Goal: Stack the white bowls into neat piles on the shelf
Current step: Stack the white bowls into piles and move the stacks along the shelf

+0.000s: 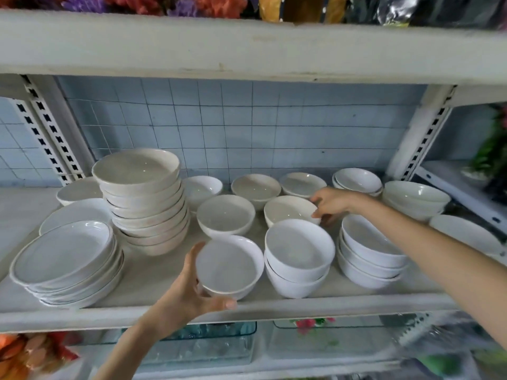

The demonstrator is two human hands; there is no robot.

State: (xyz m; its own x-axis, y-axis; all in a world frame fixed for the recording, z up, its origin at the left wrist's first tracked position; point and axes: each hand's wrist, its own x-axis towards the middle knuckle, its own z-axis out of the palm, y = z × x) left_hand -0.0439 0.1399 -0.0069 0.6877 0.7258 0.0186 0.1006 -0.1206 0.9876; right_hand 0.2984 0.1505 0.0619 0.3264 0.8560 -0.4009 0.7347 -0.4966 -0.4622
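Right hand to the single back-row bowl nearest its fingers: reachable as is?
Probably yes: the right hand is beside that back bowl, nothing between, though it pinches the nearer bowl.

Red, orange and purple artificial flowers are showing along the top edge, with dark plastic wrapping lying to their right. A pale blue tiled wall is running behind. Clear glass dishes are sitting on the level below, blurred orange flowers are lying at lower left, and green foliage is standing at far right.
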